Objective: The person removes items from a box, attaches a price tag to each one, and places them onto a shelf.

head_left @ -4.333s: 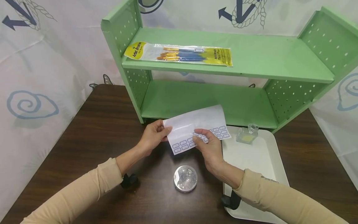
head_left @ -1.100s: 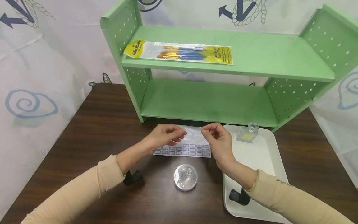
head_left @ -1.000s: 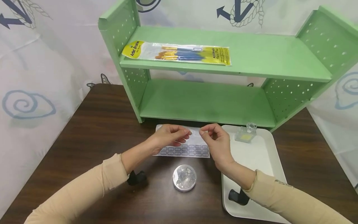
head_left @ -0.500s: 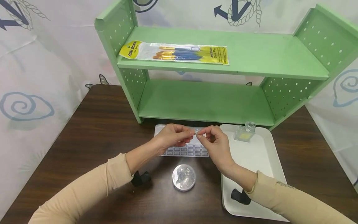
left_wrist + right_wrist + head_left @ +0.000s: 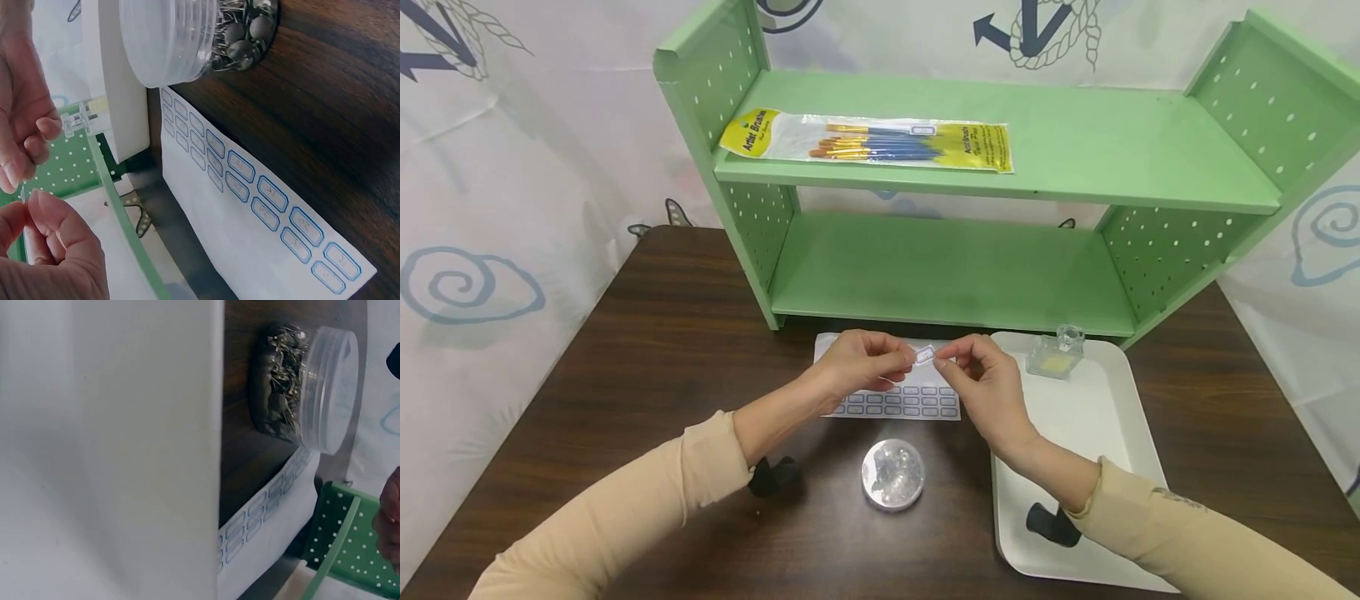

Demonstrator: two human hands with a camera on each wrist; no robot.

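A small white label sticker point(image 5: 925, 355) with a blue printed border is stretched between my two hands, its face toward the head camera. My left hand point(image 5: 868, 362) pinches its left end between thumb and fingers. At the opposite end, the thumb and index fingertip of my right hand point(image 5: 985, 387) pinch it too. In the left wrist view the sticker point(image 5: 24, 192) shows nearly edge-on between the fingertips. Below the hands lies the sheet of labels point(image 5: 891, 404), flat on the table, with rows of blue-bordered labels along its near part; the left hand covers some of it.
A clear lidded jar point(image 5: 892, 475) of metal tacks stands before the sheet. At right is a white tray point(image 5: 1075, 433) with a small clear glass bottle point(image 5: 1054, 360). Behind stands a green shelf point(image 5: 955, 267); a pack of artist brushes point(image 5: 880, 143), bearing a similar label, lies on its upper board.
The label sheet, held up in both hands at first, now lies on the table. My left hand has moved right to meet the right hand, and the sticker between them has turned face-up.
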